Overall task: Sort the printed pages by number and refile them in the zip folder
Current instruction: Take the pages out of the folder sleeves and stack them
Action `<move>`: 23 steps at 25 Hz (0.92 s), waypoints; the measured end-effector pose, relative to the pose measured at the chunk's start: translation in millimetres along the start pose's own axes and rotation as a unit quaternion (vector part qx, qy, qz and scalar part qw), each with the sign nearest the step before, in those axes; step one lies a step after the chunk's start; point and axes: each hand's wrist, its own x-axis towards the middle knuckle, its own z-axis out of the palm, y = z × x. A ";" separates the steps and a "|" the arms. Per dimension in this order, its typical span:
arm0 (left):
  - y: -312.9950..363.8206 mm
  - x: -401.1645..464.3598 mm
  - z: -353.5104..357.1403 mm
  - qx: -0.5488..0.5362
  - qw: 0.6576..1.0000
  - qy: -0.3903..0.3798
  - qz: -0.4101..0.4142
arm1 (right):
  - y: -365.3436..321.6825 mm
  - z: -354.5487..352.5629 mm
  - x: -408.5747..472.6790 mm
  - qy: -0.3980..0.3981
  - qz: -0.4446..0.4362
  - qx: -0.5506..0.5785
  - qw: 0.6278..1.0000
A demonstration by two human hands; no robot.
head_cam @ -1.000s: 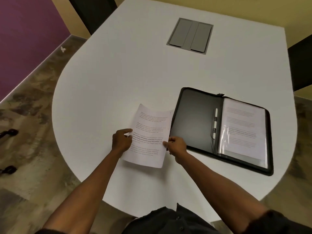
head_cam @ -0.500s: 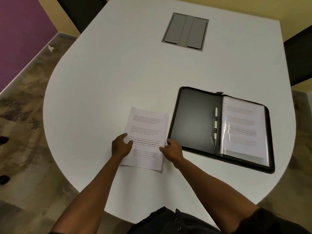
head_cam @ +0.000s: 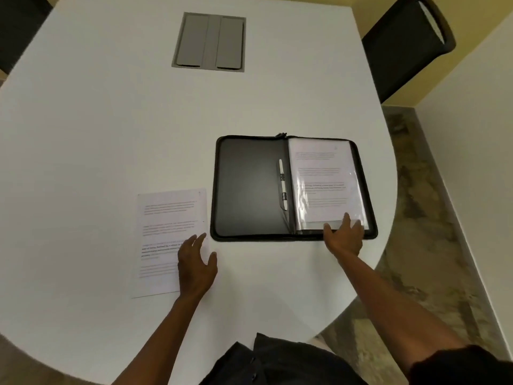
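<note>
The folder (head_cam: pixel 251 187) lies open near the table's (head_cam: pixel 111 107) right edge; the right hand (head_cam: pixel 344 236), fingers spread, touches its pages (head_cam: pixel 322 179). The left hand (head_cam: pixel 195 263), relaxed, rests on the loose page (head_cam: pixel 166 218) to the left.

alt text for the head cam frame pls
A person's right hand reaches onto the clear plastic sleeves of an open black zip folder, while the left hand rests on a loose white printed page beside it on a white rounded table.
</note>
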 end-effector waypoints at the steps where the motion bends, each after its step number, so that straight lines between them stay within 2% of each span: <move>1: 14.9 -4.7 15.4 0.001 1.000 -0.019 0.009 | 13.5 -2.5 13.9 -0.025 -0.008 -0.059 0.998; 5: 76.8 -13.7 70.0 0.001 0.994 -0.083 0.067 | 36.9 -7.7 43.8 -0.093 -0.050 -0.129 0.986; 8: 115.3 -10.0 99.8 -0.006 0.989 -0.093 0.112 | 38.6 -11.3 52.2 -0.086 -0.086 -0.122 0.985; 11: 156.7 -4.7 124.9 -0.023 0.987 -0.110 0.111 | 33.1 -8.7 52.4 -0.045 -0.133 -0.029 0.990; 14: 201.8 3.7 147.1 -0.089 0.987 -0.114 0.075 | 22.4 -4.0 38.6 -0.029 -0.284 0.044 0.957; 17: 241.3 20.5 153.8 -0.150 0.985 -0.084 -0.003 | 4.7 -8.2 15.1 -0.116 -0.432 0.121 0.886; 20: 246.6 40.7 148.0 -0.110 0.993 -0.020 -0.027 | -7.9 -15.7 -2.6 -0.217 -0.516 0.125 0.819; 21: 240.8 46.9 143.9 -0.101 0.994 0.014 -0.041 | -6.9 -17.6 -3.9 -0.225 -0.529 0.118 0.810; 23: 223.0 58.6 133.4 -0.080 0.991 0.083 -0.074 | 5.2 -20.4 6.3 -0.181 -0.506 0.149 0.830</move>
